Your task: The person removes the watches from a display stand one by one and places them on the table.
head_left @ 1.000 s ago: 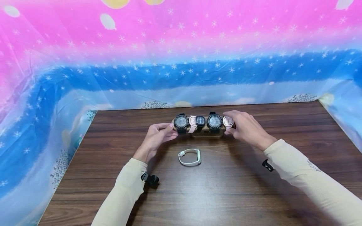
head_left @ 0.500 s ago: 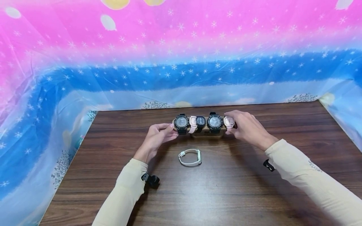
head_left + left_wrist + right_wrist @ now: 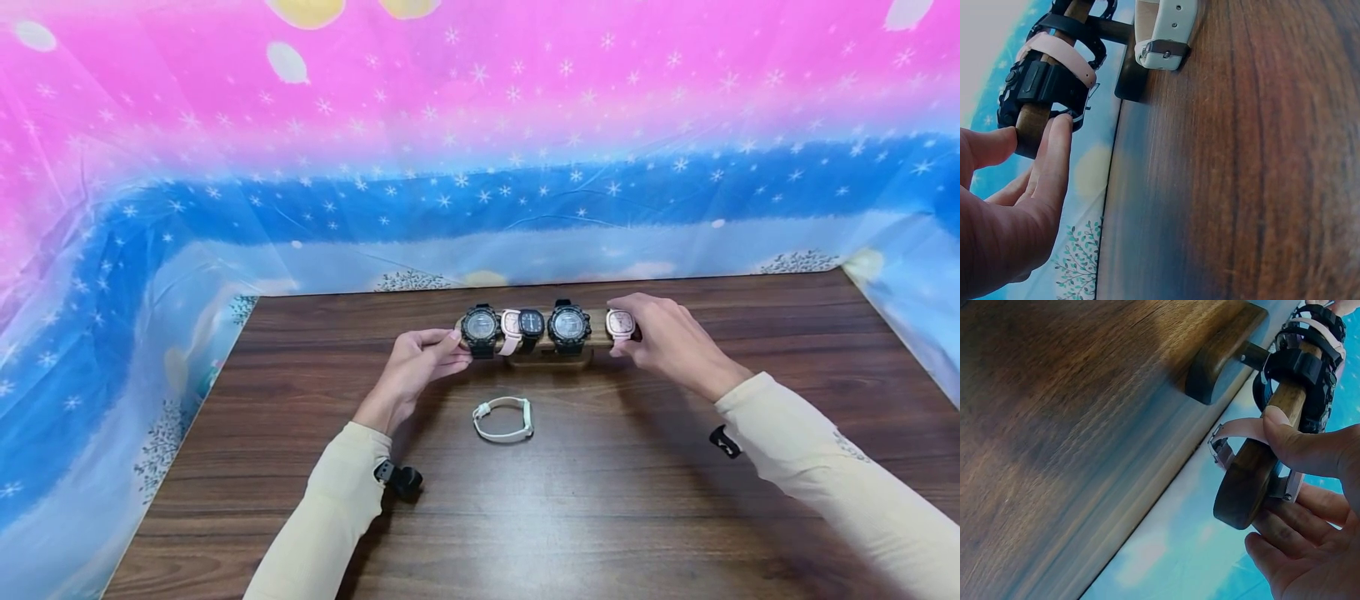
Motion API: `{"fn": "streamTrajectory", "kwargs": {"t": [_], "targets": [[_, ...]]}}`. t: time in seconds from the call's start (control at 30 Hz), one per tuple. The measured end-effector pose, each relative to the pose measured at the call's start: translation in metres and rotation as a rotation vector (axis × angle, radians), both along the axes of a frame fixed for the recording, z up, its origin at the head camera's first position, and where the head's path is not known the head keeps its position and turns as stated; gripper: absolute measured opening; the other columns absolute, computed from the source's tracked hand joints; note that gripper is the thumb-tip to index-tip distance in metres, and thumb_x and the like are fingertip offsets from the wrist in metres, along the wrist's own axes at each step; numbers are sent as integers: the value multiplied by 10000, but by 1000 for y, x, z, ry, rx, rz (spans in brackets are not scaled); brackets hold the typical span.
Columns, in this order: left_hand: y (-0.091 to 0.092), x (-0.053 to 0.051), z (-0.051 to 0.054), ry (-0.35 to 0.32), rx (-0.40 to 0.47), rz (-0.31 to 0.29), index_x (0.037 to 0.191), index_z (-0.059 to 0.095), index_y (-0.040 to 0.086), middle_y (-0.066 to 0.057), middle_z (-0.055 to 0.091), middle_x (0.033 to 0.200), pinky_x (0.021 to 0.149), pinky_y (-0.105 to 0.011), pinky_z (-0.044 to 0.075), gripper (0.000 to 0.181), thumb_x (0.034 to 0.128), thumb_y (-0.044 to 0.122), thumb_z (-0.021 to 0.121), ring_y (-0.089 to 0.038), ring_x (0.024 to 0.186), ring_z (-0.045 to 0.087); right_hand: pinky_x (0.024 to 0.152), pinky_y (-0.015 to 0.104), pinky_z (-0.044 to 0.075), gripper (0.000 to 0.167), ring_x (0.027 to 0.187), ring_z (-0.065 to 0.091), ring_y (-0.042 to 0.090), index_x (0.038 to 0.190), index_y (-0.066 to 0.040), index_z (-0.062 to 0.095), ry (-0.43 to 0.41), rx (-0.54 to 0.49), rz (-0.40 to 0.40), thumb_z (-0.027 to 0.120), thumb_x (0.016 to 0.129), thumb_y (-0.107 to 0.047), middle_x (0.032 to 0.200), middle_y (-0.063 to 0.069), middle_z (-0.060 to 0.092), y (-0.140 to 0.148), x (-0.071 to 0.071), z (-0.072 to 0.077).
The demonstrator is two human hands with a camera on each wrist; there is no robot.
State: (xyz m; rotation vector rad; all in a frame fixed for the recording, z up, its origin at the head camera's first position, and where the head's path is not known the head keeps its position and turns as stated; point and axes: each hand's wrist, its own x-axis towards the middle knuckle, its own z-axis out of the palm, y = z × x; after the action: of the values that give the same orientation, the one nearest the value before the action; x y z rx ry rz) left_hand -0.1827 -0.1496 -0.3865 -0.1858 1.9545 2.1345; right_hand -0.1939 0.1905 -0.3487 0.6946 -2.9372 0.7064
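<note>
Five watches sit in a row around the bar of a wooden stand (image 3: 1288,400), near the far edge of a brown wood-grain table (image 3: 525,517). From left to right they are a chunky black watch (image 3: 481,325), a pink watch (image 3: 512,322), a square black watch (image 3: 531,323), a second chunky black watch (image 3: 569,324) and, at the right end, a pale pink watch (image 3: 620,323). The first three are close together; a bare stretch of bar lies between the fourth and fifth.

The person's left hand (image 3: 416,362) pinches the left end of the bar, thumb on one side and fairly straight fingers on the other, just beside the first chunky black watch. The right hand (image 3: 671,342) holds the pale pink watch: the thumb presses its strap and the bent fingers reach behind the bar, the gap between them about as wide as the watch and bar. This watch loops around the bar near its end.

Nearer the person, a white watch (image 3: 528,417) rests on the table as a closed loop. Cream sleeves (image 3: 322,508) cover both forearms. Behind the table hangs a pink and blue cloth (image 3: 480,183) printed with snowflakes.
</note>
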Motion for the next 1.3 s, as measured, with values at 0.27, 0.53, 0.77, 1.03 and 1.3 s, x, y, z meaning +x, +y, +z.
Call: {"fn": "streamTrajectory", "kwargs": {"t": [0.27, 0.53, 0.77, 1.03, 1.3], "targets": [[0, 0, 1, 4, 2, -1, 1328, 546, -147, -140, 726, 915, 861, -314, 613, 370, 1037, 79, 584, -223, 876, 741, 918, 540, 566, 617, 1050, 662, 412, 1331, 102, 567, 21, 6, -10, 841, 788, 3, 1269, 281, 630, 8, 1, 0], [1, 1, 0, 5, 2, -1, 1326, 547, -147, -141, 725, 914, 865, -320, 613, 369, 1038, 80, 583, -258, 910, 740, 927, 548, 561, 618, 1075, 649, 437, 1324, 113, 566, 37, 1, -8, 841, 780, 18, 1281, 294, 616, 15, 3, -1], [1, 0, 0, 10, 1, -1, 1324, 549, -145, -141, 726, 915, 868, -320, 612, 368, 1038, 83, 585, -262, 915, 739, 894, 537, 576, 619, 1028, 668, 413, 1326, 115, 562, 45, -6, -12, 843, 785, 7, 1277, 298, 617, 19, 3, -1], [1, 0, 0, 5, -2, -2, 1330, 547, -142, -158, 725, 938, 877, -324, 609, 374, 1039, 90, 585, -272, 932, 736, 871, 540, 582, 608, 1021, 665, 431, 1312, 125, 565, 52, -14, -19, 842, 784, 9, 1262, 315, 613, 22, 4, -2], [0, 0, 0, 0, -1, 4, 1331, 548, -139, -178, 722, 958, 875, -322, 609, 372, 1037, 85, 587, -252, 913, 738, 861, 550, 574, 594, 991, 676, 415, 1291, 110, 591, 81, -21, -42, 860, 782, -37, 1207, 290, 654, 27, 4, -3]]}}
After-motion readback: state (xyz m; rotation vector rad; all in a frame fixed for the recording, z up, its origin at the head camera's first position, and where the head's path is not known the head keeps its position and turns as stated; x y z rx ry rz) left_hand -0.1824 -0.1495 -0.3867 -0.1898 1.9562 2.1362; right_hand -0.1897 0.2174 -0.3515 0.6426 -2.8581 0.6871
